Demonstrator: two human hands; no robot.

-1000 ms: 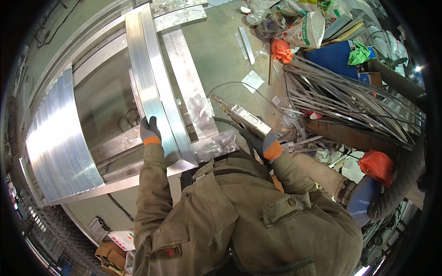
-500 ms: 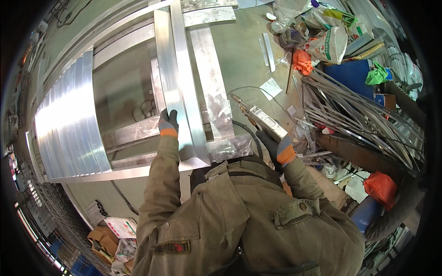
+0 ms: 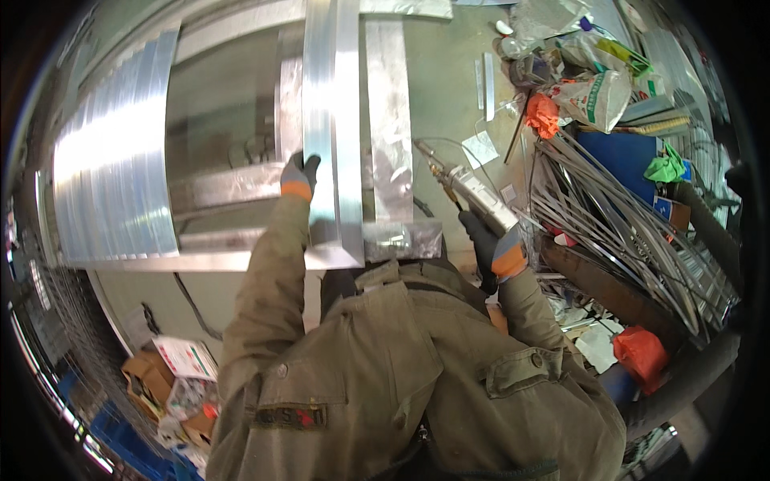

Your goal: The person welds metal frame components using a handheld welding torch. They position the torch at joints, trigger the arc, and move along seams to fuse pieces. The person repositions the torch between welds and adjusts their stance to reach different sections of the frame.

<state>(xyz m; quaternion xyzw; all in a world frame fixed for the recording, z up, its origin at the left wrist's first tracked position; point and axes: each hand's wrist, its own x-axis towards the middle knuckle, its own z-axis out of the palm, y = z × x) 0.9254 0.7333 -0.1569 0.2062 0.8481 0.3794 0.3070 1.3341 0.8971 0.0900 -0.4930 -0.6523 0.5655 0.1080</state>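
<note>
Now left hand (image 3: 299, 177) still grips metal channel (image 3: 330, 120); right hand (image 3: 491, 244) holds welding gun (image 3: 473, 191), raised slightly.

Clad in an olive-drab work jacket with buttoned chest pocket flaps and a dark chest patch; left hand (image 3: 298, 176) and right hand (image 3: 491, 244) in dark grey gloves with orange cuffs.

Bright daylight glares off the ribbed aluminium sheets (image 3: 112, 152) at left; fisheye bending and dark vignetting swallow the frame's slightly blurred edges.
</note>
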